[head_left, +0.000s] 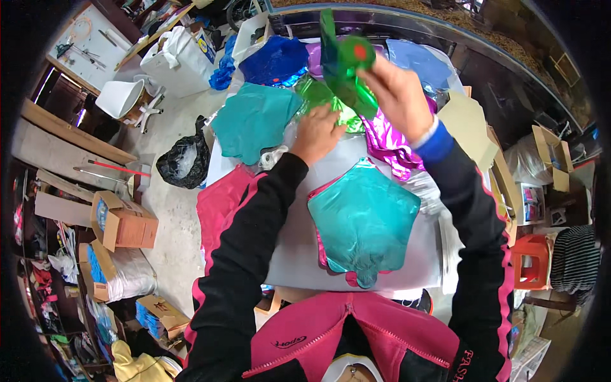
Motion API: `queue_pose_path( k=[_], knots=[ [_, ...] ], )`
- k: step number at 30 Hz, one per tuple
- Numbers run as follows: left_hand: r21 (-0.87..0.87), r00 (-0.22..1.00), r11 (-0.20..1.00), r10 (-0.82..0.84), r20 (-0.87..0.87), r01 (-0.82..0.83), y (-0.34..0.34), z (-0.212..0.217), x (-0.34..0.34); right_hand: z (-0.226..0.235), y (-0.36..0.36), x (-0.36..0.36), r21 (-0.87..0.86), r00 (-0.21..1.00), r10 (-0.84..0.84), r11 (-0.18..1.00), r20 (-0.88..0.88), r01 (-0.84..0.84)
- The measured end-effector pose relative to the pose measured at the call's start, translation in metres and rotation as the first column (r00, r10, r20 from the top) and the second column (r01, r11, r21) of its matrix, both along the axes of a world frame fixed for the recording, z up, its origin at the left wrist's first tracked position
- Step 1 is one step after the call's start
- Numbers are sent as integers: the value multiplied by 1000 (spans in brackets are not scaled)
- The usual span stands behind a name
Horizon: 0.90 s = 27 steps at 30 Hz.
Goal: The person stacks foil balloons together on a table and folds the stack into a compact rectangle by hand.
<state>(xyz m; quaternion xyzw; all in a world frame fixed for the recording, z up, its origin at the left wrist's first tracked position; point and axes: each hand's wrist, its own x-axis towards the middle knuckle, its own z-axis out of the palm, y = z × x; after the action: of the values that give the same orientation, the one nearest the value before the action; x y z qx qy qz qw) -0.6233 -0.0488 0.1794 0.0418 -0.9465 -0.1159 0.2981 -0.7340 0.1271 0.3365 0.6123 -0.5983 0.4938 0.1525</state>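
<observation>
My right hand (402,97) is raised over the far part of the table, its fingers closed on a flat green foil balloon (347,63) that is blurred by motion. Below it, my left hand (318,132) lies on a pile of green foil balloons (314,91), palm down with the fingers stretched out. Closest to me, a flat teal star-shaped foil balloon (366,213) rests on top of a pink one, whose edge peeks out. Just right of the green pile are shiny magenta foil balloons (387,141).
More flat foil balloons surround my hands: teal (251,121), dark blue (273,60), light blue (420,63) and pink (216,207). A black plastic bag (184,159) and open cardboard boxes (130,223) stand on the floor at left. At right is a red stool (531,258).
</observation>
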Motion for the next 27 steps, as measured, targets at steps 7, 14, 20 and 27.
queue_pose_path(
  k=[7,14,20,27],
  knots=[
    [123,990,990,-47,-133,64,17,56,29,-53,147,71,437,857,239,899,-456,-18],
    [138,985,976,-165,-48,170,44,61,51,-119,213,118,672,905,339,736,-257,-85],
    [166,950,941,-306,56,294,73,54,40,-71,190,63,723,956,275,681,-99,-120],
    [170,912,930,-356,204,326,101,32,-11,-139,142,-53,436,716,-123,718,-687,542]
  ],
)
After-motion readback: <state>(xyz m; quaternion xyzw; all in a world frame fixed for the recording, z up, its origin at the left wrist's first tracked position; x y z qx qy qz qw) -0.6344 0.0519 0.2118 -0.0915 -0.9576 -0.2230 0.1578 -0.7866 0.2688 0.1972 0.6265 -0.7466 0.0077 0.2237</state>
